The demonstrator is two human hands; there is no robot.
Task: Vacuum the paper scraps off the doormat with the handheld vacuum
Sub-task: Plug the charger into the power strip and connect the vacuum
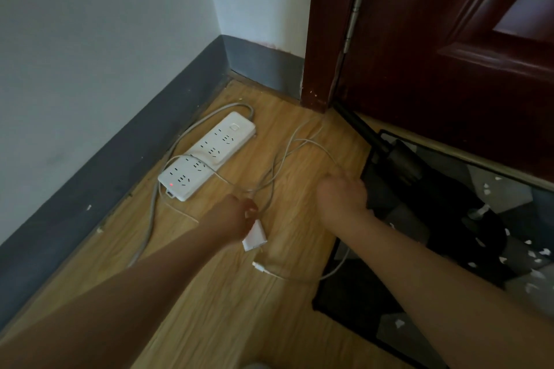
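A dark doormat (pixel 374 302) with grey patches lies at the right, before the door. Several white paper scraps (pixel 536 274) are strewn over its right part. The black handheld vacuum (pixel 401 162) lies on the mat's far end, its long nozzle pointing at the door corner. My left hand (pixel 236 216) is closed around a white charger plug (pixel 254 237) above the wooden floor. My right hand (pixel 341 192) is at the mat's left edge, fingers curled on the thin white cable (pixel 302 141), just left of the vacuum.
Two white power strips (pixel 207 156) lie by the grey skirting at left, one showing a red light. Their grey cord (pixel 150 219) and the loose white cable loop over the floor. A dark red door (pixel 449 54) stands behind the mat.
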